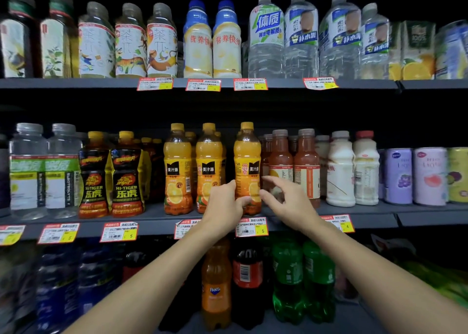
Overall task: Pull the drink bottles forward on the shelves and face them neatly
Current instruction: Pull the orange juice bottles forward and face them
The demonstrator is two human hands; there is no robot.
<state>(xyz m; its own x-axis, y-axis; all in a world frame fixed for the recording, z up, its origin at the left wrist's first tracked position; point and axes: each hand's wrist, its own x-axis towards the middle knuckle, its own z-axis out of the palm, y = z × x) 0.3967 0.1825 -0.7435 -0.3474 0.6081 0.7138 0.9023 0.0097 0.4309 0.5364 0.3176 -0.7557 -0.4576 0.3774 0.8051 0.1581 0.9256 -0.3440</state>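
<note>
While both forearms reach up from the bottom of the view, I see the left hand [222, 204] gripping the lower part of an orange juice bottle [247, 156], thumb curled across its front. The right hand [286, 196] has its fingers spread apart, tips at the bottle's right side, not closed round it. The bottle stands upright at the front edge of the middle shelf [157, 219]. A dark gap of free room lies on its left, and the red-brown bottles [306, 166] stand just beside it on its right. Above its yellow cap there is open dark space up to the upper shelf [76, 83]. The shelves are grey, with red and yellow price tags [252, 228] along their lips, in a dim store. Along the front row of the middle shelf I count two clear bottles [27, 171], two black Hi-Tiger bottles [93, 176], two neighbouring juice bottles [177, 171] plus the held one, two red-brown bottles, two white bottles [340, 171] and three cans [429, 176]. More caps show behind the juice row. On the shelf below stand one Fanta bottle [216, 290], one cola bottle [247, 273] and two green bottles [288, 278].
</note>
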